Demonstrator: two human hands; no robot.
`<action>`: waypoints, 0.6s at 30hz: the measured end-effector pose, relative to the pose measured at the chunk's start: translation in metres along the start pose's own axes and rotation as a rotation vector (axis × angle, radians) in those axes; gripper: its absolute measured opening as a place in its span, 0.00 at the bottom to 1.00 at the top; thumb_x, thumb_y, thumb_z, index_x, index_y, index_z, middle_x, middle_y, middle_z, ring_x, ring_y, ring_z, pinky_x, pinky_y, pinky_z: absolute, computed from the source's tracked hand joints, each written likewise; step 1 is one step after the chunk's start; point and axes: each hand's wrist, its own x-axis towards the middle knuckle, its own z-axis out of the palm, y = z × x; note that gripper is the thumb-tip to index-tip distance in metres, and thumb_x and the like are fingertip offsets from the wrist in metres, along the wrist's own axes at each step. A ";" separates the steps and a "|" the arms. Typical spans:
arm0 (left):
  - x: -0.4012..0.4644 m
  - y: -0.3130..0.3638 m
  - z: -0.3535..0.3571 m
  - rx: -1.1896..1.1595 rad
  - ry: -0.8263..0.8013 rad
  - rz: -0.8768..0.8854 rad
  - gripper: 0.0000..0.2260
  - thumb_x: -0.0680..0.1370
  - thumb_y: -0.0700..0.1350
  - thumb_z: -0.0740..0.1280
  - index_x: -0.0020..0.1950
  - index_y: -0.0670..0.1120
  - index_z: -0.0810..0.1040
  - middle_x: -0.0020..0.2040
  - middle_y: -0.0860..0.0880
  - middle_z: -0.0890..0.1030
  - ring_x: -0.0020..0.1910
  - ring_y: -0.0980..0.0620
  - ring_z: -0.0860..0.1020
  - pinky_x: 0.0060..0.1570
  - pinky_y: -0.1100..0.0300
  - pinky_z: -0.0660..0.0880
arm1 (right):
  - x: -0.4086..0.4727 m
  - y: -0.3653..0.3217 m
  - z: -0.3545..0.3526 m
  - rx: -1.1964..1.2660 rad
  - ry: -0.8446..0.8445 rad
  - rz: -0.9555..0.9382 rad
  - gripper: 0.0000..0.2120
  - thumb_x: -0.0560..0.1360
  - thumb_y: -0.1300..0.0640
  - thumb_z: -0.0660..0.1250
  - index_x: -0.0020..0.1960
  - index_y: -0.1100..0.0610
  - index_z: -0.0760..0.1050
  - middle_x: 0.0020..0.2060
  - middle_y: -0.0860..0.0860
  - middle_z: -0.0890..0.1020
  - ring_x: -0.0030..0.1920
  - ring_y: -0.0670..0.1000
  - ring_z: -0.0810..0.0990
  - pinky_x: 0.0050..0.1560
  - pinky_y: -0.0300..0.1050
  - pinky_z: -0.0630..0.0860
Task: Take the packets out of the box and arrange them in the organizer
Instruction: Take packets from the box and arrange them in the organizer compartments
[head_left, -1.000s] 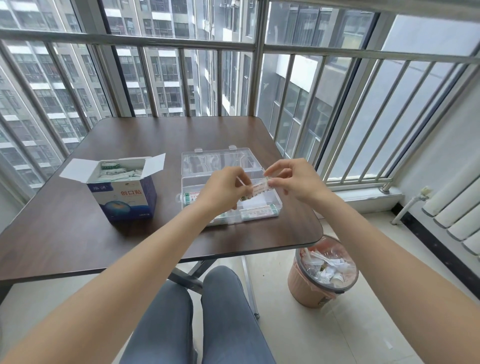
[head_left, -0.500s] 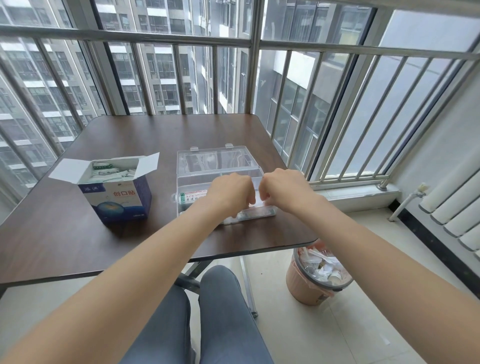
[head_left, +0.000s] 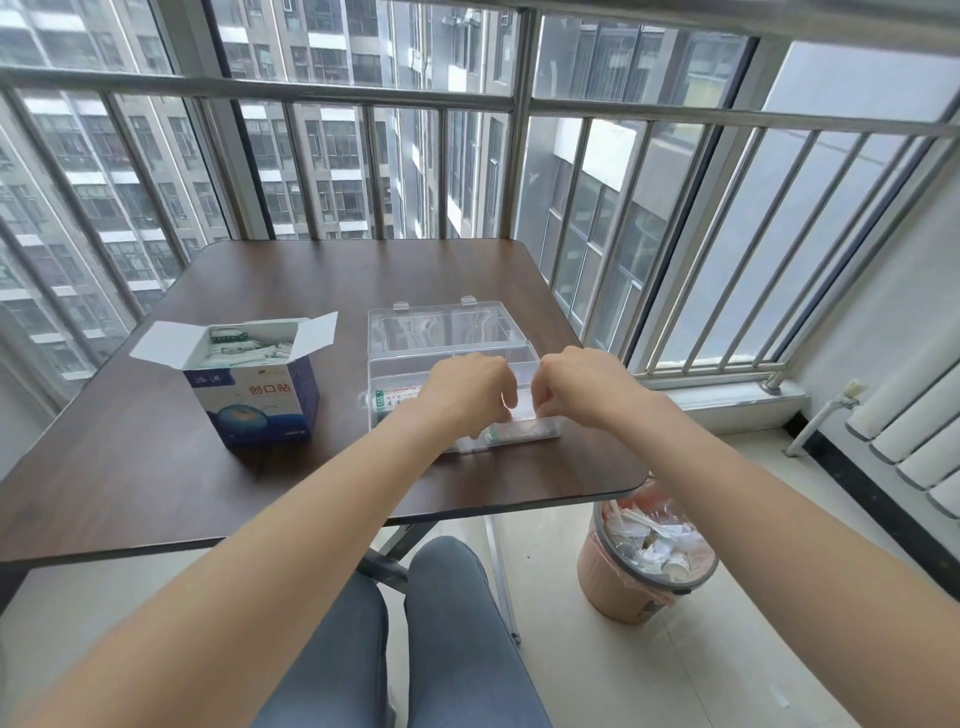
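A clear plastic organizer (head_left: 387, 371) lies open on the brown table (head_left: 311, 275), its lid (head_left: 441, 327) folded back. Both my hands reach down into its front right part. My left hand (head_left: 462, 389) and my right hand (head_left: 582, 384) have curled fingers and pinch the two ends of a pale packet (head_left: 522, 408) low inside the tray. Other packets with green print (head_left: 387, 400) lie in the tray, partly hidden by my left hand. To the left stands the blue and white box (head_left: 260, 405), flaps open, with several packets (head_left: 244, 348) inside.
The organizer sits close to the table's front right edge. A pink waste bin (head_left: 644, 566) full of paper stands on the floor below that corner. Window bars (head_left: 363, 98) run behind the table, a white radiator (head_left: 919, 431) is at the right. My knees (head_left: 441, 623) are under the table.
A second ago both hands held the packet up above the organizer. They have since lowered it into the tray's front right part, and have hardly moved in the last half second.
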 end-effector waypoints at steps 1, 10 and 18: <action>-0.003 -0.001 -0.003 -0.028 0.003 0.003 0.07 0.77 0.47 0.66 0.54 0.52 0.79 0.51 0.54 0.82 0.26 0.54 0.76 0.37 0.61 0.69 | -0.001 0.001 -0.001 0.012 0.015 0.002 0.05 0.74 0.55 0.68 0.48 0.49 0.81 0.48 0.50 0.82 0.50 0.53 0.78 0.42 0.42 0.68; -0.054 -0.034 -0.038 -0.324 0.372 -0.044 0.06 0.77 0.48 0.65 0.51 0.52 0.80 0.47 0.57 0.82 0.27 0.64 0.72 0.42 0.57 0.76 | -0.011 -0.020 -0.029 0.440 0.283 -0.021 0.07 0.76 0.56 0.66 0.49 0.54 0.82 0.45 0.48 0.81 0.45 0.48 0.78 0.50 0.43 0.75; -0.104 -0.130 -0.070 -0.222 0.473 -0.204 0.26 0.69 0.39 0.68 0.67 0.46 0.69 0.63 0.49 0.74 0.63 0.47 0.70 0.60 0.55 0.67 | 0.024 -0.113 -0.068 0.600 0.422 -0.232 0.12 0.78 0.62 0.62 0.60 0.57 0.78 0.57 0.52 0.80 0.58 0.50 0.76 0.61 0.42 0.70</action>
